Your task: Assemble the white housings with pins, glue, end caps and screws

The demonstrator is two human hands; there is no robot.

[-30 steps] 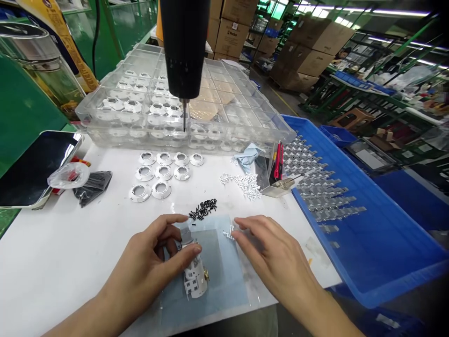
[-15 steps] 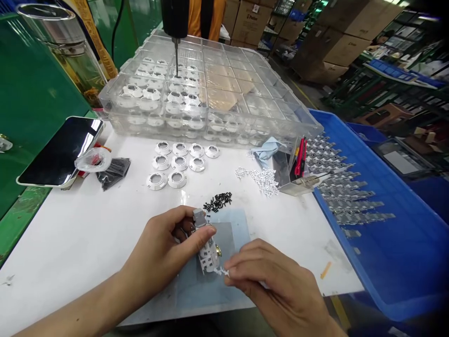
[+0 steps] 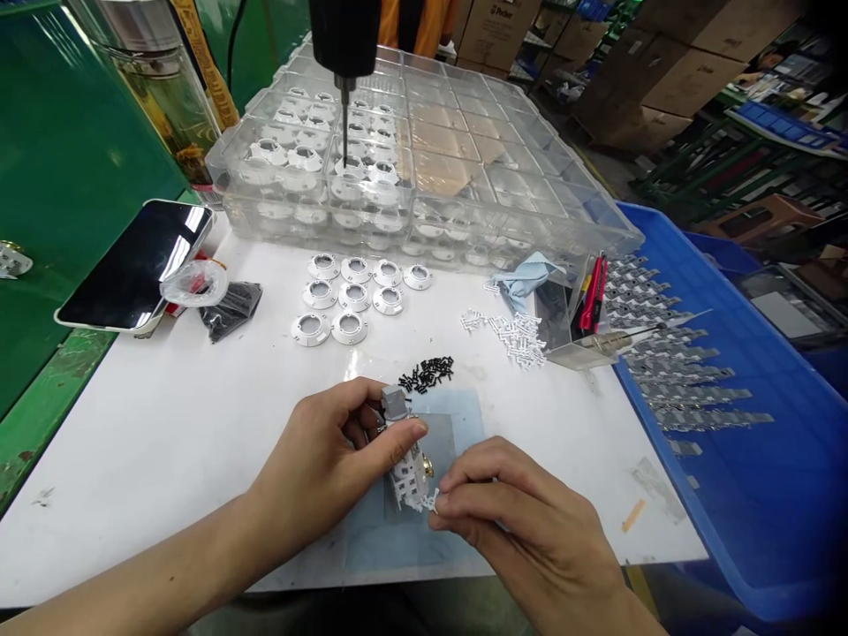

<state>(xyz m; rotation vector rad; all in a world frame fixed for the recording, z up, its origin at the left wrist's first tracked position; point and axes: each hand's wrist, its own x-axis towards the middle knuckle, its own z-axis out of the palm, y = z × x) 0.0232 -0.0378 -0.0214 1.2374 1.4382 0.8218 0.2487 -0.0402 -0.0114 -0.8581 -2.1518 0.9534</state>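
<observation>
My left hand [image 3: 331,459] is closed around a white and grey plastic assembly [image 3: 409,481], thumb across its upper part. The assembly leans over a blue mat [image 3: 464,539], and a round brass-coloured piece [image 3: 427,465] sticks out of its right side. At its lower end, the fingertips of my right hand [image 3: 530,517] pinch a small white plastic piece [image 3: 430,501]. That piece touches or nearly touches the assembly's bottom corner; I cannot tell whether it is joined. Just beyond my left fingers lies a pile of black screws [image 3: 427,374].
White rings [image 3: 353,295] stand in rows behind my hands. A power screwdriver [image 3: 344,53] hangs over a clear compartment box [image 3: 430,203]. Small white parts [image 3: 520,338] lie right of the rings. A blue bin [image 3: 735,495] with similar assemblies is at right, a phone [image 3: 136,265] at left.
The whole view has shifted a little, so the table appears further right and the far things slightly higher. Both hands keep their holds, the right fingertips still at the assembly's lower end.
</observation>
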